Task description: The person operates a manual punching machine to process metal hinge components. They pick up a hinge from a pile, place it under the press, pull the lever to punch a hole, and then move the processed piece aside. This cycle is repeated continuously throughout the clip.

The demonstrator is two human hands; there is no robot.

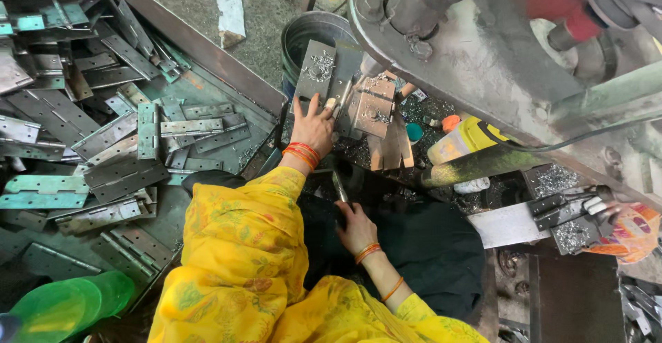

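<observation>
left hands (pixel 314 126) flat on hinge plate (pixel 318 67)

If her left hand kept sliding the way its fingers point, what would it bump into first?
The left hand points up the picture along a grey metal plate strewn with shavings. Past the plate's far edge, the dark round bucket looks next, though depth is unclear.

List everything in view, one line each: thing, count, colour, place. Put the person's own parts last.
hinges: many, grey and teal-tinted, heaped in the tray at left
bucket: one, dark grey, top centre
drill press: one, grey-green, upper right
metal plate: one, grey, with shavings, under the left hand
bottle: one, yellow, centre right
green plastic discs: a few, bottom left
left hand: one, red bangles, resting on the plate
right hand: one, orange bangles, gripping a thin metal piece
</observation>
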